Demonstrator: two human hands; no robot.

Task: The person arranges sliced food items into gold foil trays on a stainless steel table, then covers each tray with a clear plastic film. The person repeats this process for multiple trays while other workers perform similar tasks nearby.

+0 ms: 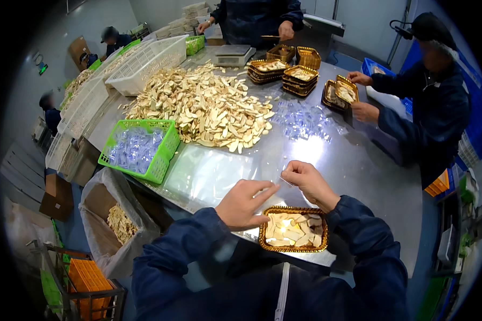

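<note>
My left hand (pixel 246 204) is held above the steel table with its fingers stretched out and apart. Its thumb is at the left rim of a brown-gold plastic tray (pixel 264 245) filled with pale dried slices (pixel 292 231). My right hand (pixel 311 186) is raised behind the tray, thumb and fingers pinched on the edge of a thin see-through film, which looks like a plastic bag (pixel 285 182). Most of that film is hard to make out against the shiny metal. Flat transparent bags (pixel 209 172) lie stacked to the left of my hands.
A large heap of dried slices (pixel 203 104) covers the table's middle. Beside it are a green basket (pixel 170 152) of small clear packets, loose packets (pixel 305 119), stacked trays (pixel 300 80) and a scale (pixel 234 54). A co-worker (pixel 423 101) at right holds trays; another (pixel 257 21) stands opposite.
</note>
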